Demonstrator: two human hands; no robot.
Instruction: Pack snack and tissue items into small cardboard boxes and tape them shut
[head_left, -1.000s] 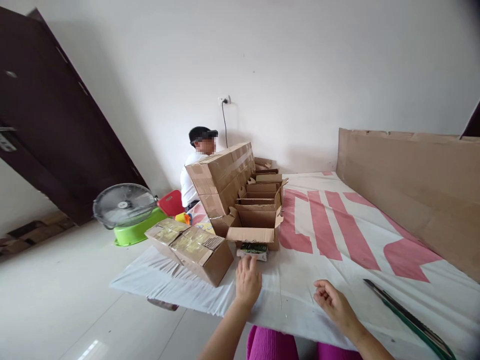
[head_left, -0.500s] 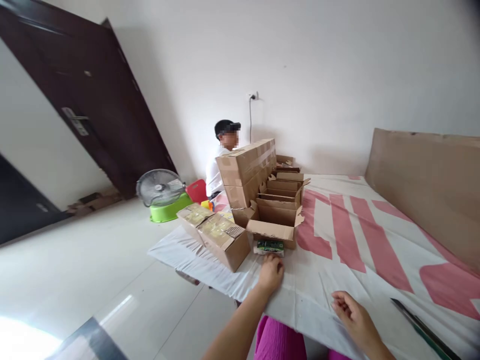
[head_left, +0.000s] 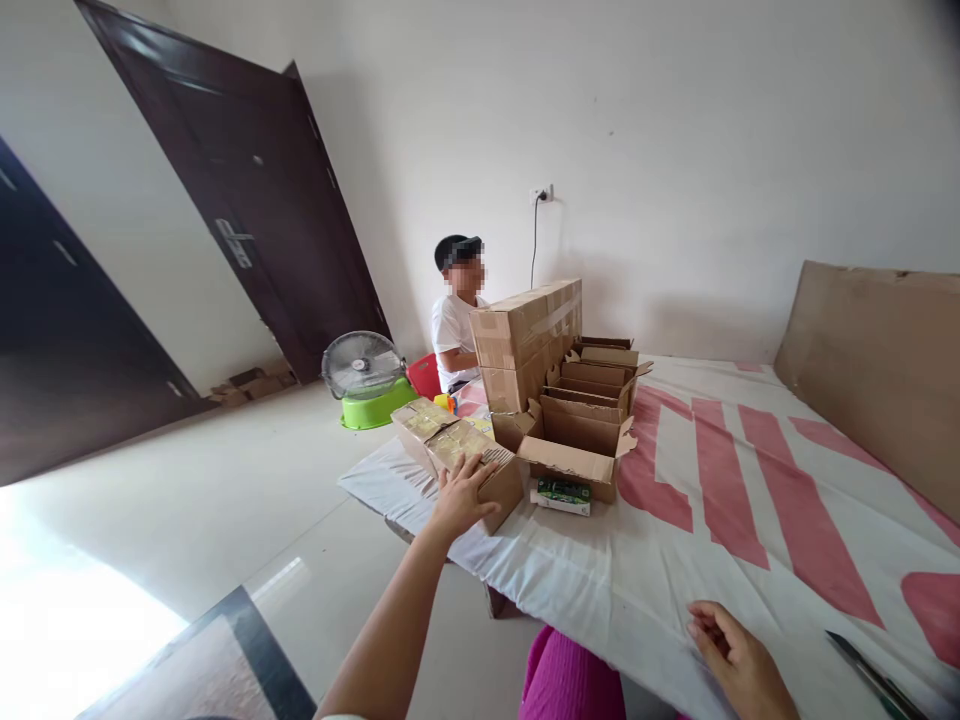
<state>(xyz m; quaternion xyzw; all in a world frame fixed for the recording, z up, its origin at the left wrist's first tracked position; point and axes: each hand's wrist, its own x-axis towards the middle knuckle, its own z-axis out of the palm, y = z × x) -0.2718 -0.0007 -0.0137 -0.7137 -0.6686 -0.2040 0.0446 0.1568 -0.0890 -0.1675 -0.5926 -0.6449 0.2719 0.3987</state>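
My left hand (head_left: 463,497) lies with spread fingers on the near end of a taped cardboard box (head_left: 429,428); the hand is open and rests on the box without gripping it. To its right, a small green and white carton (head_left: 562,496) lies on the cloth in front of an open cardboard box (head_left: 570,458) with its flaps up. My right hand (head_left: 739,655) is low over the table's near side, its fingers loosely curled, with a gap to the thumb and nothing seen in it. A dark, long thin tool (head_left: 874,672), its kind unclear, lies to the right of that hand.
More open boxes (head_left: 596,375) stand in a row behind, beside stacked closed cartons (head_left: 534,335). A person (head_left: 454,325) in a cap sits beyond them. A cardboard sheet (head_left: 877,370) stands at the right. A fan (head_left: 363,363) sits on a green tub (head_left: 377,408).
My left hand has moved left from beside the small carton onto the taped box, its fingers spreading. The right hand stays low over the table. The view has turned left.
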